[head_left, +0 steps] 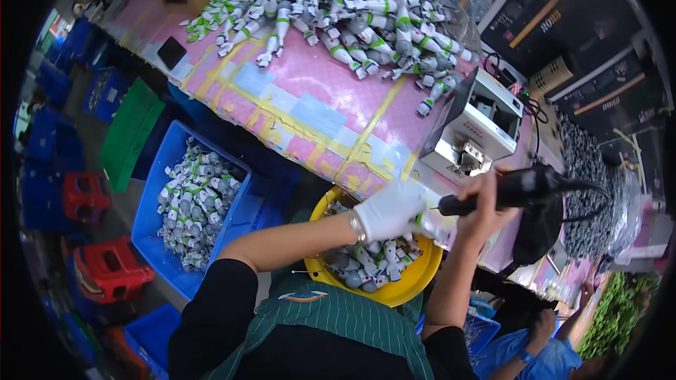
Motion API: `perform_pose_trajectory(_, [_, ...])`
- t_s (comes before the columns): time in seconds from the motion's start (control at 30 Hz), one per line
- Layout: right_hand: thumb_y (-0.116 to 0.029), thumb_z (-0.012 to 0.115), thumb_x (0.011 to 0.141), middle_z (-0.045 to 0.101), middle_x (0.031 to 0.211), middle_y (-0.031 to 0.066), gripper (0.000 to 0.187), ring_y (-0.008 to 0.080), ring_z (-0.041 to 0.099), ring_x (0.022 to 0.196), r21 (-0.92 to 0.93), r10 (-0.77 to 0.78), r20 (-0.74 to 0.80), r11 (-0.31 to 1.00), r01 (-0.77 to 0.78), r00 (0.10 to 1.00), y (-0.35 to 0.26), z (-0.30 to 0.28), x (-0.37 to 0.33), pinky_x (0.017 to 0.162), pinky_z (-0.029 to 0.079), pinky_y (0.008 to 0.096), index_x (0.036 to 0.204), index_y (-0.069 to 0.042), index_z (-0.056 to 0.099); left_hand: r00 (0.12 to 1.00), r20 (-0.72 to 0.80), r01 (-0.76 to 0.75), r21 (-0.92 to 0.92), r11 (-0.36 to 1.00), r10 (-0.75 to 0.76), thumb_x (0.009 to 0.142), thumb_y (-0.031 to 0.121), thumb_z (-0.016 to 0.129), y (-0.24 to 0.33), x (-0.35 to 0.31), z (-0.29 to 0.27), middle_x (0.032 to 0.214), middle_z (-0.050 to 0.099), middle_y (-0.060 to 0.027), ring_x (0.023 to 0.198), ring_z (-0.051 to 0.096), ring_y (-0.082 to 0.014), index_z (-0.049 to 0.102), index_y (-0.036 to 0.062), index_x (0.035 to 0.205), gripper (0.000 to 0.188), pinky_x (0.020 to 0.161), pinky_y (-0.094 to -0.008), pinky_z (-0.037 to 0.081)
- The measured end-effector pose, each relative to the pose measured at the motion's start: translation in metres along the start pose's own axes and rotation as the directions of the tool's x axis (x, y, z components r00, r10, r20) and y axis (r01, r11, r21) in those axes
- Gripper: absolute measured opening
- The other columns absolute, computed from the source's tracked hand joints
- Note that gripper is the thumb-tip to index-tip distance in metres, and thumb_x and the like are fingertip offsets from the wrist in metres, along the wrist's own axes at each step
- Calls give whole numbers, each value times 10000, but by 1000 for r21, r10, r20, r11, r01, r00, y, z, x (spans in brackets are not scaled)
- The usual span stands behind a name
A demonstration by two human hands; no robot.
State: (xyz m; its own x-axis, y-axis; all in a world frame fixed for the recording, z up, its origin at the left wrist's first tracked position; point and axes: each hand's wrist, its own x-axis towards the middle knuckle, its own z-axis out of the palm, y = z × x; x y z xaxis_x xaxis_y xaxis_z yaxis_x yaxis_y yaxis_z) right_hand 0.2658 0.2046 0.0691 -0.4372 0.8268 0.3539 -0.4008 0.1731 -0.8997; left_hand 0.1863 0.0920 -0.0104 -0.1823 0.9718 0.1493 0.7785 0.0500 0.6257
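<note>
My right hand [482,207] is bare and wrapped round a black electric screwdriver [524,186], whose tip points left toward my other hand. On my left hand [391,212] is a white glove, smeared by motion. Its fingers appear closed on a white and green toy part [428,222], partly hidden and blurred. Both hands are above a yellow basin [424,283] that holds more white, grey and green toy parts [373,265]. Just beyond my right hand stands a white box-shaped screw feeder [470,142] on the table.
A large heap of toy parts [352,7] covers the far side of the pink taped table [338,88]. To the left are a blue bin [151,236] of parts, red stools [109,271] and a green lid [130,137]. A co-worker's blue sleeve [546,359] shows at lower right.
</note>
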Motion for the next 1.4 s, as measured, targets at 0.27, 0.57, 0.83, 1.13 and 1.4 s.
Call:
perform_pose_trajectory(0.27, [-48,592,906,483,612,59,226,150,487,470,65,-92,19,994,91,996,-22,-5,40,474,451,300,1092,32,493,697,-715,260,177,949,-58,714,248,714,-118,-37,-113,1042,607,-191,978,573,-375,644,41,1021,376,858,-445,474])
perform_pose_trajectory(0.57, [-20,577,915,478,616,53,194,148,489,494,48,-128,-29,990,129,991,-16,-11,50,490,455,295,1080,31,488,521,-783,755,236,612,-340,697,74,612,-295,-35,-200,1136,568,-231,1083,543,-412,554,59,1207,513,930,-479,451])
perform_pose_trajectory(0.83, [-7,591,912,515,603,62,206,138,509,493,-47,-183,-65,983,180,981,-11,-3,71,515,451,286,1073,64,484,738,-455,608,126,784,-499,816,138,603,-164,-26,-141,1074,580,-214,960,577,-400,611,11,1043,260,822,-459,491])
perform_pose_trajectory(1.13, [9,625,891,554,625,57,154,126,554,507,-86,-181,4,980,181,983,3,13,71,530,451,265,991,27,508,903,-368,417,619,666,-223,765,-4,571,-196,-32,-166,1126,627,-129,1068,569,-333,660,97,1116,376,912,-461,450])
perform_pose_trajectory(1.4, [-7,630,888,535,588,68,193,135,532,475,-83,-66,10,994,67,998,-3,7,64,510,439,269,1020,25,492,995,-96,66,377,924,-32,733,78,673,-122,-32,-132,887,635,-127,870,598,-347,620,69,1141,412,800,-443,475])
